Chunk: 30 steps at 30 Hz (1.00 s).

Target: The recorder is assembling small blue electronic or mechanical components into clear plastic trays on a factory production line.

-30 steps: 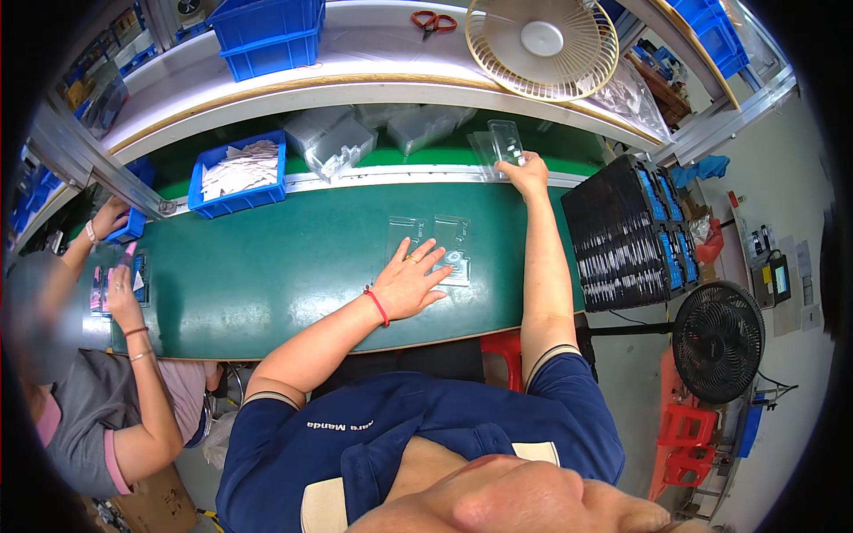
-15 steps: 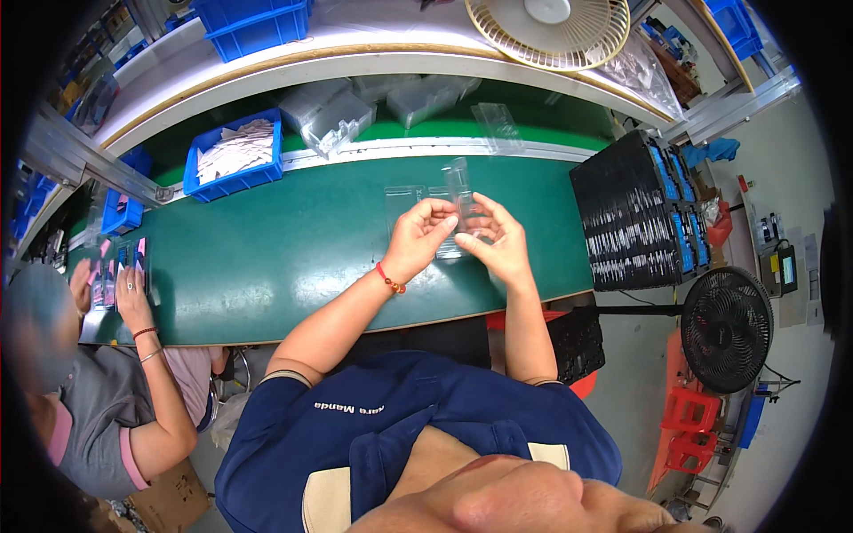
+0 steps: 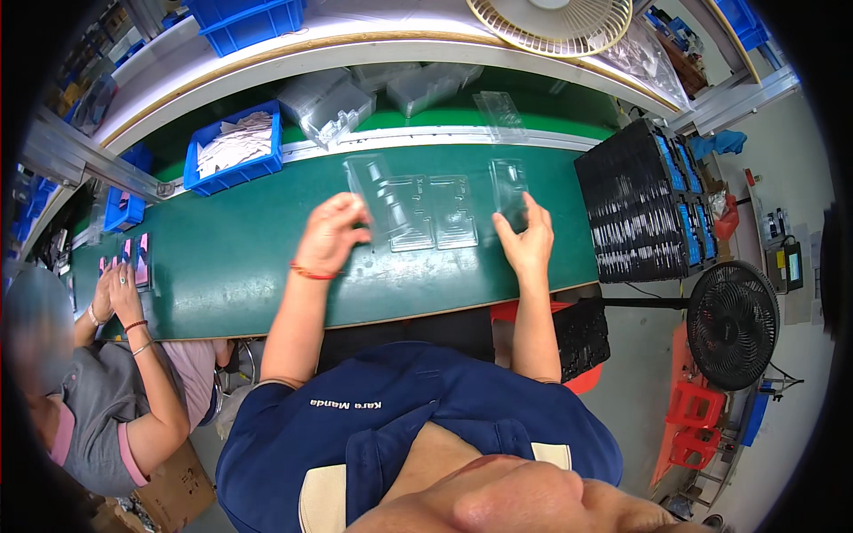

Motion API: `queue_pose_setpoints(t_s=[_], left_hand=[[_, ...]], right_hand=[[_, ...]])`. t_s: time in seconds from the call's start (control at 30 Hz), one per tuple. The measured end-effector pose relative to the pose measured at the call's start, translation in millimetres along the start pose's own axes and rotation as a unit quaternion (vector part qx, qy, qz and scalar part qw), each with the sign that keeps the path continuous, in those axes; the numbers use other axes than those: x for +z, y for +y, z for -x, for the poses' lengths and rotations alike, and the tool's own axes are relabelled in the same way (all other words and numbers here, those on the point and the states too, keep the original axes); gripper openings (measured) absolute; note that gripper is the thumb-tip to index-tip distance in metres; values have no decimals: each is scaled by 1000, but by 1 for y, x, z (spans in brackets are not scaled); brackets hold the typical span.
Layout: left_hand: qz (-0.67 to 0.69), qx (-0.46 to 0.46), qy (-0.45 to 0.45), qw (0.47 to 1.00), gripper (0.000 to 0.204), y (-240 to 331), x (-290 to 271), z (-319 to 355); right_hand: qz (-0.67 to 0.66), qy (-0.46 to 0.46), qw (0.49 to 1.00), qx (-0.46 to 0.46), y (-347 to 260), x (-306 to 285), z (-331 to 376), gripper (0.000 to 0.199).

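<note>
Two clear moulded plastic blister trays, a left tray (image 3: pixel 410 233) and a right tray (image 3: pixel 455 233), lie side by side on the green tabletop before me. To their left, my left hand (image 3: pixel 333 235) pinches the edge of another clear blister tray (image 3: pixel 369 178), tilted and slightly blurred by motion. My right hand (image 3: pixel 528 238) grips the lower end of a further clear blister tray (image 3: pixel 509 178) between thumb and fingers, right of the lying pair. Its lower part is partly hidden by the fingers.
A blue bin (image 3: pixel 234 151) of white paper slips stands at the far left. Stacked clear trays (image 3: pixel 333 111) sit under the shelf. At right rises a tall stack of black trays (image 3: pixel 631 209), near a black fan (image 3: pixel 733 324). A co-worker's hands (image 3: pixel 120 293) work at the left.
My hands have moved apart from their shared spot over the middle, each now with a clear tray. The pair of lying trays has come into full view between them.
</note>
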<state>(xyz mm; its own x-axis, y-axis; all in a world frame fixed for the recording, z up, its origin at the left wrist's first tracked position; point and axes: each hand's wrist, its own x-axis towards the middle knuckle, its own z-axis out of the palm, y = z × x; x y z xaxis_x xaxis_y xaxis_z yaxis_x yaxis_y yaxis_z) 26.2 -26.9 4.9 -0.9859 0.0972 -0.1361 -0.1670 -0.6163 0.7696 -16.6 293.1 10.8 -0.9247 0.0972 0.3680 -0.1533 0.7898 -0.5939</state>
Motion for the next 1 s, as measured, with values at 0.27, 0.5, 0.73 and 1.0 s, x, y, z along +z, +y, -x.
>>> queue_pose_setpoints(t_s=[0.27, 0.5, 0.73, 1.0], left_hand=[[-243, -94, 176, 949, 12, 29, -50, 33], [-634, 160, 255, 712, 27, 4, -19, 24], [-516, 218, 256, 788, 34, -14, -43, 32], [-473, 217, 260, 813, 32, -22, -46, 24]], right_hand=[[125, -3, 989, -83, -6, 28, 24, 60], [111, -11, 989, -93, -8, 20, 33, 46], [62, 109, 976, -180, -11, -79, -5, 50], [306, 151, 940, 4, 98, -286, -143, 36]])
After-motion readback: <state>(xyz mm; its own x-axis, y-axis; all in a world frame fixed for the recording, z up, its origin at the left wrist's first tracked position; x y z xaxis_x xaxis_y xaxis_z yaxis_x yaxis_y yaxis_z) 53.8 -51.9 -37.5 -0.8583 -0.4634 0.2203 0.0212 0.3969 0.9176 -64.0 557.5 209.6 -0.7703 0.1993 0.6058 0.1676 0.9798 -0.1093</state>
